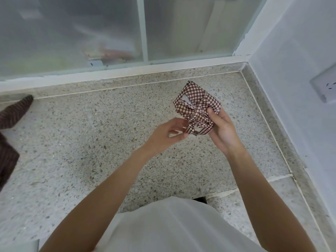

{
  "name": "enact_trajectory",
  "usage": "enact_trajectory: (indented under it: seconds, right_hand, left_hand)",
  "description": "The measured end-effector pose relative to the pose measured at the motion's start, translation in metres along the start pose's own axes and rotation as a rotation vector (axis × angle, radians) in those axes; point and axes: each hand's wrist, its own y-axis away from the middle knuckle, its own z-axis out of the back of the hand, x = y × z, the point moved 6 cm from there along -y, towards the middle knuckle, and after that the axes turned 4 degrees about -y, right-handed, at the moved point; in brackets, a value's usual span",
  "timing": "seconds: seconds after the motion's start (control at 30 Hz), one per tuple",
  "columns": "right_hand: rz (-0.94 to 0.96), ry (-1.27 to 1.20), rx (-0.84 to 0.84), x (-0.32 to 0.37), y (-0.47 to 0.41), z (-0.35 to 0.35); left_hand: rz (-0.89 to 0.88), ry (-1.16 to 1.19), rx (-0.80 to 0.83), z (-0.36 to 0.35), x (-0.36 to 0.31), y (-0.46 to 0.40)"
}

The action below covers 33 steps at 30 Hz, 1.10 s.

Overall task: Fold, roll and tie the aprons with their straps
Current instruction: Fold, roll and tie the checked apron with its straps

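1. Speckled terrazzo counter [91, 142] runs into a corner, with a frosted window [72, 33] along its far edge and a white wall [300, 70] at my right carrying a socket plate [325, 90].

2. My left hand [169, 132] has its fingertips [183, 132] pinched on the free end of the checked strap [200, 130]. The other fingers are loosely curled and hold nothing else.

3. My right hand [223, 131] cradles the checked apron [196, 104] from below and the side. The thumb [211, 113] presses on the front of the bundle, where the strap crosses it.

4. That apron is already folded and rolled into a compact bundle, lifted off the counter in the right-hand corner area. The strap is wound round it, and a short loop hangs slack between my two hands.

5. Judgement: the step in hand is the tie. Folding and rolling appear complete for this piece; whether a knot is already formed under my thumb I cannot tell.

6. Judgement: the next move calls for drawing the strap end taut and tucking or knotting it while the thumb holds the crossing, so the roll does not spring open.

7. A second, dark striped cloth [11, 117] lies at the counter's left edge, well apart from my hands, partly out of view. It looks unrolled, probably another apron awaiting the same treatment.
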Motion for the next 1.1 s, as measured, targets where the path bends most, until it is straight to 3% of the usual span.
enact_trajectory:
  seconds: [0.27, 0.37, 0.47, 0.63, 0.77, 0.93, 1.1]
  right_hand:
    - [-0.023, -0.114, 0.010, 0.003, 0.000, 0.012]
    - [-0.015, -0.078, 0.002, 0.004, 0.000, 0.016]
    - [-0.006, -0.027, 0.009, 0.003, 0.000, 0.016]
    - [-0.019, -0.040, 0.026, 0.001, 0.001, 0.011]
    - [-0.010, -0.002, 0.042, 0.001, 0.002, 0.007]
    - [0.015, 0.089, 0.012, 0.005, 0.000, 0.017]
    - [-0.073, 0.381, 0.217, 0.004, 0.000, 0.012]
  left_hand:
    - [0.089, 0.320, 0.004, 0.006, -0.007, 0.004]
    - [0.070, 0.062, -0.015, 0.005, -0.012, 0.003]
    - [0.041, -0.043, -0.049, -0.002, -0.014, 0.002]
    - [-0.088, -0.284, -0.273, -0.001, -0.023, -0.002]
    - [-0.099, -0.268, -0.334, 0.003, -0.020, -0.004]
    - [-0.063, -0.205, -0.145, 0.018, -0.005, -0.002]
    - [0.142, -0.314, 0.156, 0.035, 0.016, -0.005]
